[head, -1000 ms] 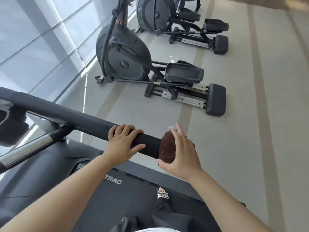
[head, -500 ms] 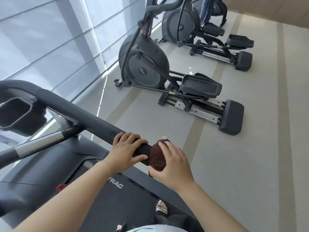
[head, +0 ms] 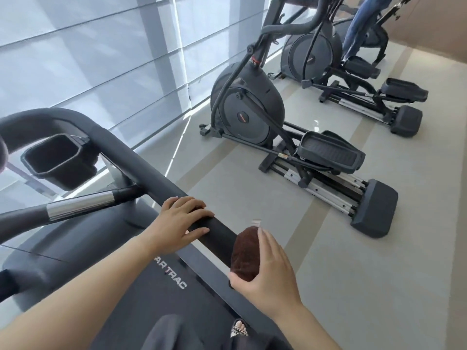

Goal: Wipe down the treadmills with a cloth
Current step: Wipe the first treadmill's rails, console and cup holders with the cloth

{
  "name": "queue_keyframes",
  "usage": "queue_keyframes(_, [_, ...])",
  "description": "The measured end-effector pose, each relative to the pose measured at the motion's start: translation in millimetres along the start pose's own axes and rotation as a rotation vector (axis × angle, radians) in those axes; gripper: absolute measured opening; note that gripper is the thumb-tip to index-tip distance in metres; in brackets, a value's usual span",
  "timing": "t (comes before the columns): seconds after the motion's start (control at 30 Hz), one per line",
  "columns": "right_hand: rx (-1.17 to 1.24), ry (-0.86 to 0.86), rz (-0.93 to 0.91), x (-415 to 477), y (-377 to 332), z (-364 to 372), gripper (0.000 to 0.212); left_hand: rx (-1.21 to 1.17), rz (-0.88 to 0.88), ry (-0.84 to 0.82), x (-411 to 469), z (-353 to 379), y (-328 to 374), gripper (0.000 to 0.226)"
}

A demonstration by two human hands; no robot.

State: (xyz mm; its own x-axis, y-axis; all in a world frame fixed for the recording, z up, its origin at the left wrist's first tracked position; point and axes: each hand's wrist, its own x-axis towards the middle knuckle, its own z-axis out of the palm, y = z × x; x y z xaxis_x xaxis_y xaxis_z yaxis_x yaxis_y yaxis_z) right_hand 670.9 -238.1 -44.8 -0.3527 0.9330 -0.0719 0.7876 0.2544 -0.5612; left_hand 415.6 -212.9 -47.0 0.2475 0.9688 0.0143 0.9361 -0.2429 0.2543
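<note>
Your right hand (head: 267,276) cups a brown cloth (head: 245,253) over the free end of the treadmill's padded handrail (head: 141,170), fingers curled round the far side and thumb underneath, so the cloth is wrapped on the rail tip at about five o'clock in the view. Your left hand (head: 180,221) lies on the same rail just up from the cloth, toward ten o'clock, fingers draped loosely over the top rather than clenched; it holds nothing but the rail. The two hands are near each other but not touching.

Judging from the grip, you are working the end cap of the rail. The risk is that the cloth slides off the tip: it seems only bunched there, though how much of it reaches behind the rail is hard to tell from here. If you pull toward yourself, it may come away and drop to the floor (head: 353,274) or onto the treadmill deck (head: 151,299) below.

If you wipe up the rail toward ten o'clock, your left hand blocks the stroke, and a patch under the palm would go unwiped. The cup holder (head: 58,162) at nine o'clock and the chrome bar (head: 78,205) beside it look not yet reached. Your sandalled foot (head: 238,329) stands on the deck near six o'clock, so watch your footing when you shift.
</note>
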Motion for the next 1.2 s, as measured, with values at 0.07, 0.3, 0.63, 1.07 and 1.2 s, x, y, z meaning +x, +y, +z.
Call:
queue_keyframes(0.07, [-0.034,0.020,0.042,0.8,-4.6,5.8,0.104,0.038,-0.020,-0.011,1.0,-6.0,-15.5,0.048])
queue_keyframes(0.3, [-0.084,-0.035,-0.017,80.2,-80.4,33.2,0.085,0.065,-0.058,-0.077,13.2,-27.2,-75.1,0.060])
queue_keyframes(0.63, [-0.193,0.126,0.068,89.2,-104.7,56.3,0.086,0.014,0.018,-0.075,10.8,-26.2,-121.1,0.051])
queue_keyframes(1.07, [-0.171,0.109,-0.064,102.7,-112.2,67.1,0.077,0.031,0.061,-0.055,-7.7,-52.1,-147.3,0.058])
queue_keyframes(1.2, [-0.109,0.048,-0.219,134.5,-137.9,75.8,0.076,0.086,-0.091,-0.044,-28.3,-60.4,-156.9,0.059])
